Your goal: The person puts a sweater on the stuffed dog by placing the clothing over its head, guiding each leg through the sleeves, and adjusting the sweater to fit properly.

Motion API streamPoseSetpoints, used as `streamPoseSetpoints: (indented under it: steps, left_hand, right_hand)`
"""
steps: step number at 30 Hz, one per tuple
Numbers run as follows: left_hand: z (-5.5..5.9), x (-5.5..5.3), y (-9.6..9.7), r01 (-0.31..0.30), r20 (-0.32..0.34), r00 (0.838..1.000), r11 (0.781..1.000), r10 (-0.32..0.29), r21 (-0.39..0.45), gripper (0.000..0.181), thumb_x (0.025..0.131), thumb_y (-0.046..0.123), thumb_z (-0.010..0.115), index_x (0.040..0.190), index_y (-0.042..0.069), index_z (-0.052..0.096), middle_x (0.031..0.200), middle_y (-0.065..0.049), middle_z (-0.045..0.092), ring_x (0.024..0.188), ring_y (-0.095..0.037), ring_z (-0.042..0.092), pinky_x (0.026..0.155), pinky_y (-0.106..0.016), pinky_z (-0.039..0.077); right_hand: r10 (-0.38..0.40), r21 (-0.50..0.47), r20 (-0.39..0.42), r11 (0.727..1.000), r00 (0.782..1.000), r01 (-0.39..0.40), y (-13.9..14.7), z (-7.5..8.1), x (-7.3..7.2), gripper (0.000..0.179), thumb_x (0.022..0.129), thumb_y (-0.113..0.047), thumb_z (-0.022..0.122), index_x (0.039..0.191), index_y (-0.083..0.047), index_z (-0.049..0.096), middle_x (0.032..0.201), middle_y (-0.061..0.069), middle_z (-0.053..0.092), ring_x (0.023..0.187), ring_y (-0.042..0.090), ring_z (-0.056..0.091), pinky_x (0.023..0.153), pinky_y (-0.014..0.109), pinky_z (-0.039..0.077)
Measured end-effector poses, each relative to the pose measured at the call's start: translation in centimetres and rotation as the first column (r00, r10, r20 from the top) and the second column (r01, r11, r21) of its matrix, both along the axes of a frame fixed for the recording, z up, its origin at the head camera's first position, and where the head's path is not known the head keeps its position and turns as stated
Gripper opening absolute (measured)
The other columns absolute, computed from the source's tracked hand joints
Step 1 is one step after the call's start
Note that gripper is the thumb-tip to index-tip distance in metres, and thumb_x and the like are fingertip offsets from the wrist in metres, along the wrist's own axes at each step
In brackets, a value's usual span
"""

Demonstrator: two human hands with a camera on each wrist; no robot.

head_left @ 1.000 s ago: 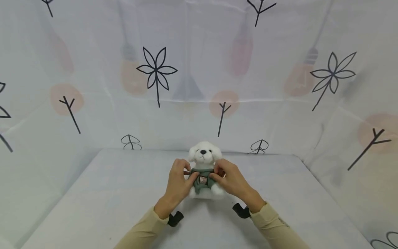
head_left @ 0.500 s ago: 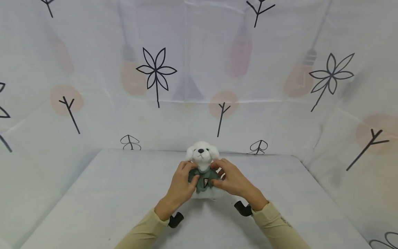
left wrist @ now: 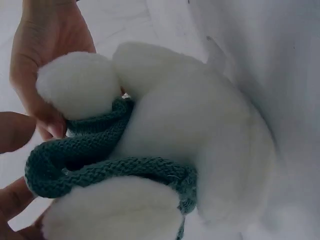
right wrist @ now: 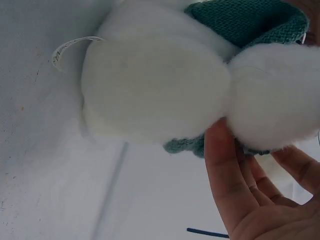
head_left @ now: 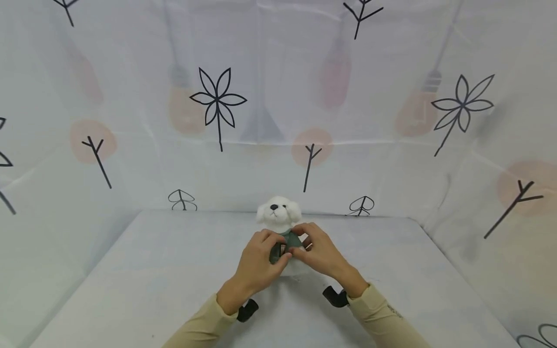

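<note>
A white plush dog sits upright on the table, its head tipped toward the left. It wears a green knitted vest, largely covered by the hands in the head view. On the vest's left side, the left hand has curled fingers and thumb round its front edge. The left wrist view shows the vest's folded border standing out between thumb and fingers. Across from it, the right hand grips the vest and the dog's foreleg, thumb in front and fingers behind.
The white-covered table stretches out on both sides of the dog. Behind it hangs a pale cloth printed with plants and lamps. A small white loop tag sticks out from the dog's lower body. Black wrist mounts sit below the sleeves.
The dog's head has shifted left and tilted. The left hand has moved right across the vest's front, bringing the two hands closer together. The vest's label is now mostly covered.
</note>
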State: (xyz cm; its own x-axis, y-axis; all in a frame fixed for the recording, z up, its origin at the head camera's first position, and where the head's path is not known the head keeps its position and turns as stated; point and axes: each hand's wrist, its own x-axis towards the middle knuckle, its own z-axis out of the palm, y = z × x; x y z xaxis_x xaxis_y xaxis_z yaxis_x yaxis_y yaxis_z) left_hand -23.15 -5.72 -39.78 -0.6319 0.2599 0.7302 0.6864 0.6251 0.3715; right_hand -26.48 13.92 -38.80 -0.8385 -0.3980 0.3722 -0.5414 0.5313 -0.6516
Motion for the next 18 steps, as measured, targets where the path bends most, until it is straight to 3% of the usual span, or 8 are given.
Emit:
streamPoseSetpoints:
  steps: [4, 10, 18]
  left_hand:
    - [-0.03, -0.15, -0.28, -0.058, 0.027, 0.998, 0.998, 0.058, -0.029, 0.026, 0.078, 0.012, 0.078, 0.101, 0.012, 0.066, 0.100, -0.001, 0.055, 0.090, -0.018, 0.051, 0.074, -0.031, 0.048]
    - [-0.09, -0.58, -0.72, -0.114, 0.009, 0.993, 0.990, 0.115, -0.084, 0.029, 0.074, -0.001, 0.076, 0.100, 0.007, 0.066, 0.103, -0.005, 0.054, 0.092, -0.022, 0.051, 0.078, -0.033, 0.048]
    - [0.42, -0.17, -0.66, -0.023, 0.064, 0.998, 0.998, 0.019, 0.059, 0.022, 0.074, 0.010, 0.076, 0.094, 0.009, 0.066, 0.095, -0.003, 0.051, 0.086, -0.015, 0.049, 0.072, -0.031, 0.046]
  right_hand:
    - [0.033, 0.005, 0.045, 0.999, 0.998, -0.033, -0.09, 0.16, 0.12, 0.051, 0.080, -0.025, 0.076, 0.126, -0.021, 0.055, 0.117, -0.002, 0.052, 0.082, 0.012, 0.056, 0.069, 0.028, 0.051]
    - [0.055, 0.011, 0.068, 0.998, 0.996, -0.056, -0.24, 0.13, 0.13, 0.053, 0.080, -0.025, 0.075, 0.128, -0.020, 0.053, 0.119, -0.002, 0.051, 0.080, 0.013, 0.056, 0.068, 0.029, 0.050]
    - [0.069, -0.006, 0.047, 0.998, 0.996, -0.069, -0.37, -0.27, 0.09, 0.060, 0.078, -0.047, 0.076, 0.128, -0.023, 0.053, 0.122, -0.005, 0.050, 0.080, 0.012, 0.057, 0.072, 0.028, 0.051]
